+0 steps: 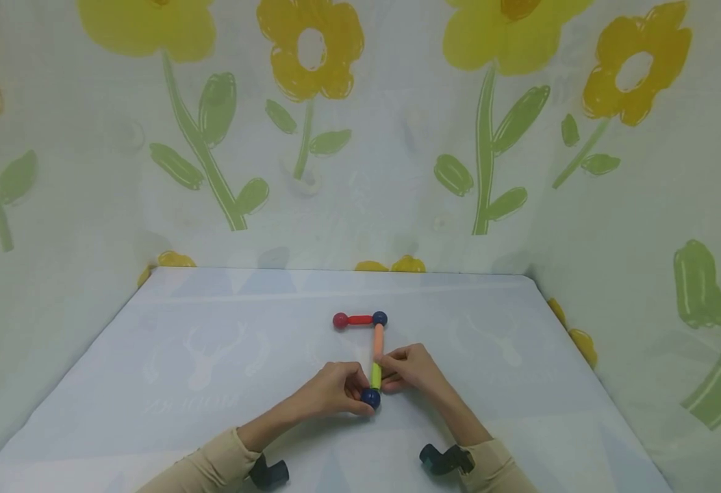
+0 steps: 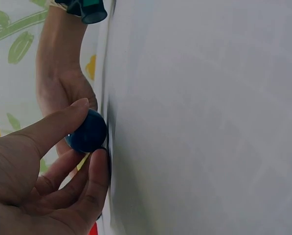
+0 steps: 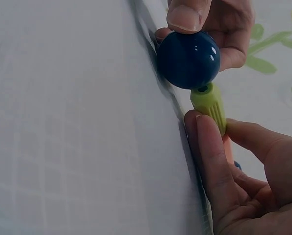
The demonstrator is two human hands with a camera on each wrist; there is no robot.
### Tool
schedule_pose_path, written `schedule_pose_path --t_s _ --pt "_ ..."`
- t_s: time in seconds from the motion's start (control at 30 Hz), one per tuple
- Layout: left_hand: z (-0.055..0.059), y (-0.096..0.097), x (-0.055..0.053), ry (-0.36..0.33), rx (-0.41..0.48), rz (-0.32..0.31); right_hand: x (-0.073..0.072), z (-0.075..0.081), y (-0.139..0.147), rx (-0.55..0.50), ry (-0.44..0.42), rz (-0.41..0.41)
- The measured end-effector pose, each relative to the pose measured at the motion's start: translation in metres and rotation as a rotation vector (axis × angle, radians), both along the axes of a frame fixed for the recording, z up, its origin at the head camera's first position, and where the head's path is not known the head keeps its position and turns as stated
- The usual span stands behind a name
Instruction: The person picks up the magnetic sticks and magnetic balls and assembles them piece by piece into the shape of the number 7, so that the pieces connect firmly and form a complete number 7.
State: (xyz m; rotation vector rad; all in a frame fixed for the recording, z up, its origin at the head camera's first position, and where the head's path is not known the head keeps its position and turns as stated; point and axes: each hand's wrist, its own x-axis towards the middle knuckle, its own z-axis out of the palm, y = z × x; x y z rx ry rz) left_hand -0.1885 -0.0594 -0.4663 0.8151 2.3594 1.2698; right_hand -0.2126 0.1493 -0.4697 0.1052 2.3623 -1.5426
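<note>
On the table lies a bent chain of balls and rods. Its far end has a red ball [image 1: 340, 320], a red rod [image 1: 360, 320] and a dark blue ball [image 1: 380, 318]. From that corner an orange rod [image 1: 378, 340] runs toward the person, followed by a yellow-green rod [image 1: 376, 376]. My left hand [image 1: 333, 389] pinches the near blue ball [image 3: 189, 59] between thumb and fingers. The yellow-green rod is pinched by my right hand [image 1: 413, 370], close to where its end meets that ball. In the left wrist view the rods are mostly hidden behind the fingers.
A pale table [image 1: 212, 411] with faint printed patterns lies under both hands. Flower-printed walls [image 1: 385, 171] rise at its back and sides. Dark wrist devices sit at the left cuff [image 1: 269, 472] and the right cuff [image 1: 443, 460].
</note>
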Motion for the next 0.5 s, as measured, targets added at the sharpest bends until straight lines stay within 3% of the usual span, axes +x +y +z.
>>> schedule_pose_path --t_s 0.5 --pt "0.0014 0.0000 0.0009 -0.003 -0.013 0.009 -0.0005 -0.0017 -0.0022 0.006 0.002 -0.023"
